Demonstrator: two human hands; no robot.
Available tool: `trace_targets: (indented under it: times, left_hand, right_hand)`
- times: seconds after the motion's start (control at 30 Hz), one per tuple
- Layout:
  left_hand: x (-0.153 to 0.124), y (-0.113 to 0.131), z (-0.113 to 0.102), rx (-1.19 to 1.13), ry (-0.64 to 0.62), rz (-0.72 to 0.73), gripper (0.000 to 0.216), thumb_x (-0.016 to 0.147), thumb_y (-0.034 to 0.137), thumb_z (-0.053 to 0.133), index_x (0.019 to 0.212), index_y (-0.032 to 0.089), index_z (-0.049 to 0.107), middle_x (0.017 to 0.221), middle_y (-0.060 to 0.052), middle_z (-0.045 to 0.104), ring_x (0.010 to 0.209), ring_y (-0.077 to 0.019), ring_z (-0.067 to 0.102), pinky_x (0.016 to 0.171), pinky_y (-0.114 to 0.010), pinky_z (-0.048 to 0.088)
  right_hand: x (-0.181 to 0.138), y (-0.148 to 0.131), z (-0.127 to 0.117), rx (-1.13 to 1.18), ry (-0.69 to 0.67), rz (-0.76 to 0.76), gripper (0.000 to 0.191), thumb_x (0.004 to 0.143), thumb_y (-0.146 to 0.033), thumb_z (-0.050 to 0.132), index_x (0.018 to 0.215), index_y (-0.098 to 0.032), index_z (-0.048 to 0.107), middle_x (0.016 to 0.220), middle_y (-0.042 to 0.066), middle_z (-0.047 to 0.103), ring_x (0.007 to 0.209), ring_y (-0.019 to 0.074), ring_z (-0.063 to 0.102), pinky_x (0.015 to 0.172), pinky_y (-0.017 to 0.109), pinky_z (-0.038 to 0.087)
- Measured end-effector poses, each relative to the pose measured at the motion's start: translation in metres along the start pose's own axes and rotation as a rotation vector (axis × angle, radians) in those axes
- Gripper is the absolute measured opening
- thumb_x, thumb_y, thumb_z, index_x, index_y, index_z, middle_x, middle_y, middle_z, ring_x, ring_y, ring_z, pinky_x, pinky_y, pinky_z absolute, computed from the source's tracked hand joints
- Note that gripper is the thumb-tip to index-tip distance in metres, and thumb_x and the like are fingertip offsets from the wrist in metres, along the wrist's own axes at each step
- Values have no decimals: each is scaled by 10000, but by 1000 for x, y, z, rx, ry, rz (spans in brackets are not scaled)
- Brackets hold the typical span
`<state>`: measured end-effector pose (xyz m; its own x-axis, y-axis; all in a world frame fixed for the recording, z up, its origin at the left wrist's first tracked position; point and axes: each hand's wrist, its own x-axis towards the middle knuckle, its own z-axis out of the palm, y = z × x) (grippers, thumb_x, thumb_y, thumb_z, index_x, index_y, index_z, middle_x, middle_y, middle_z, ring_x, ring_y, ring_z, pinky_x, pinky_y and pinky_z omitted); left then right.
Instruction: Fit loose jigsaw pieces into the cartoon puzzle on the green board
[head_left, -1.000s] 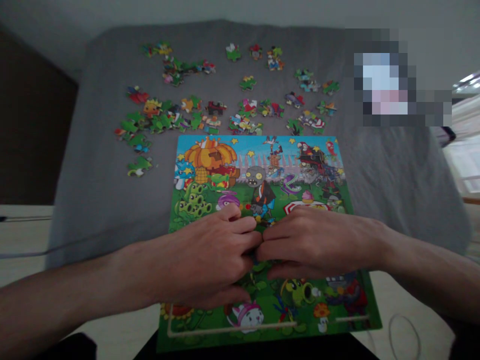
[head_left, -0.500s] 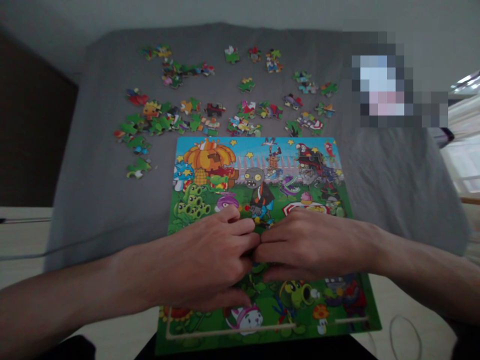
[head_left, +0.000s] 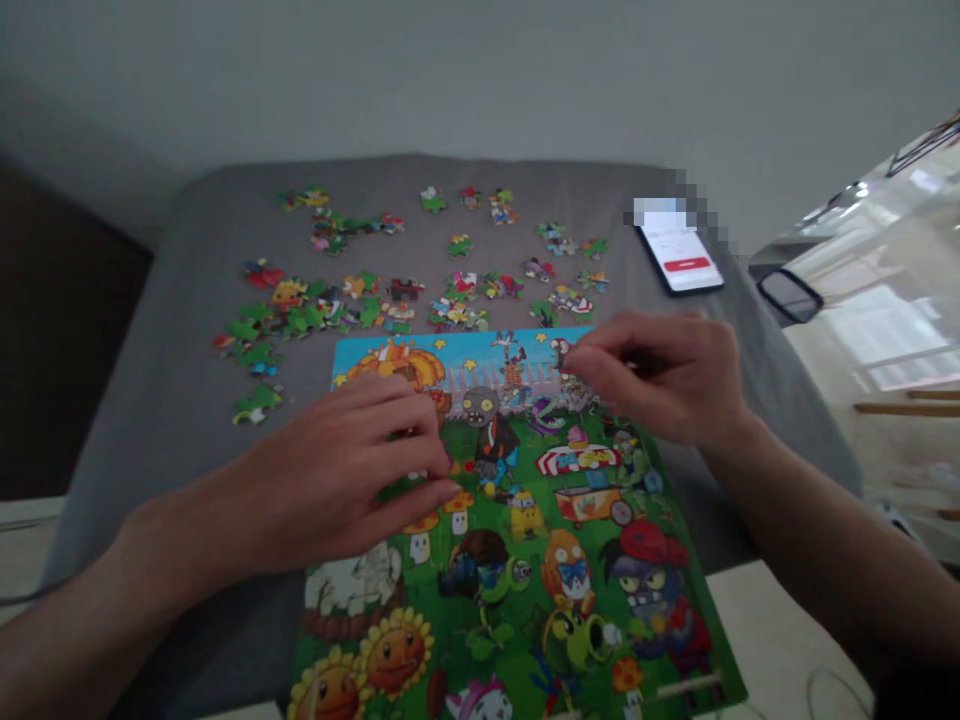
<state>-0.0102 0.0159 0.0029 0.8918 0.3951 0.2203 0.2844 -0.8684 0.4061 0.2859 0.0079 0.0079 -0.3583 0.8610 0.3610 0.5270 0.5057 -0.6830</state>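
Note:
A colourful cartoon puzzle board [head_left: 525, 560] lies on a grey cloth [head_left: 180, 420] in front of me. My left hand [head_left: 345, 470] rests cupped on the board's upper left part, fingers bent and together, thumb apart, with nothing visible in it. My right hand [head_left: 660, 380] hovers over the board's upper right corner. Its fingertips are pinched together, and what they hold, if anything, is too small to make out. Several loose puzzle pieces [head_left: 360, 310] lie scattered on the cloth beyond the board.
A phone [head_left: 679, 262] with a lit screen lies at the cloth's far right corner. Beside it is a dark oval object [head_left: 787, 295]. A single loose piece [head_left: 255, 405] sits left of the board. A thin cable [head_left: 825, 690] lies at the bottom right.
My hands have parted from the board's middle: the left slid up-left, the right lifted to the upper right corner. The view has tilted up, showing the phone and wall.

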Motion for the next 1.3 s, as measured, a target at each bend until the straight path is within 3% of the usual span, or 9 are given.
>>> trace_targets:
  times: [0.13,0.27,0.37,0.53,0.73,0.93,1.03,1.17,1.3]
  left_hand:
    - [-2,1,5,-16,-17,5,140,1033,258,591,910,218,644,908,-16,628,886,-201,564,847,-349,425]
    - [-2,10,16,-31,-33,9,131,1038,257,577,935,217,648,953,-22,652,936,-212,587,905,-368,431]
    - [-2,5,18,8,9,-7,94,1037,240,575,995,225,659,1003,-27,665,1014,-221,601,947,-372,435]
    - [-3,-11,13,105,98,-35,95,1023,239,601,1091,252,666,1102,-26,682,1126,-234,598,997,-389,420]
    - [-5,-14,11,130,109,-77,118,1024,267,605,1129,267,659,1131,-11,695,1153,-233,602,1000,-395,407]
    - [-6,-26,10,156,121,-154,165,1051,321,551,1157,271,667,1189,-27,701,1175,-249,617,1014,-436,430]
    - [-10,-42,10,199,111,-248,296,1072,432,486,1211,251,674,1291,-84,684,1224,-297,610,1031,-504,457]
    - [-16,-60,12,259,56,-365,531,1083,569,384,1432,227,591,1554,-139,541,1455,-351,461,1152,-592,396]
    - [-12,-64,15,266,-15,-416,563,1098,552,339,1525,236,526,1637,-102,460,1548,-329,342,1222,-578,321]
  right_hand:
    - [13,36,-11,-88,228,204,243,980,-395,622,786,-255,663,614,-13,604,526,139,518,486,301,399]
    - [21,72,-17,-190,344,175,133,941,-293,598,962,-229,713,858,46,731,743,195,651,657,351,512]
    - [23,93,-21,-318,299,130,203,929,-260,564,1045,-219,725,1024,94,757,956,262,679,849,439,535]
    - [19,105,-12,-437,107,83,348,973,-296,546,1277,-229,701,1277,137,681,1258,338,568,1109,578,389]
    - [21,92,9,-506,-107,105,418,1033,-366,497,1404,-253,652,1481,142,563,1385,391,424,1114,622,360]
    - [21,103,3,-452,-45,132,433,1015,-394,528,1399,-234,645,1405,157,614,1341,369,499,1099,602,402]
    - [20,108,1,-444,-64,149,420,1013,-390,525,1377,-231,662,1400,158,621,1331,373,517,1099,609,400]
    - [20,107,4,-449,-59,176,409,1020,-388,508,1359,-227,672,1397,158,626,1335,381,509,1101,629,388]
    - [20,104,8,-451,-23,183,410,1019,-364,496,1343,-191,678,1379,179,624,1321,382,517,1090,623,402]
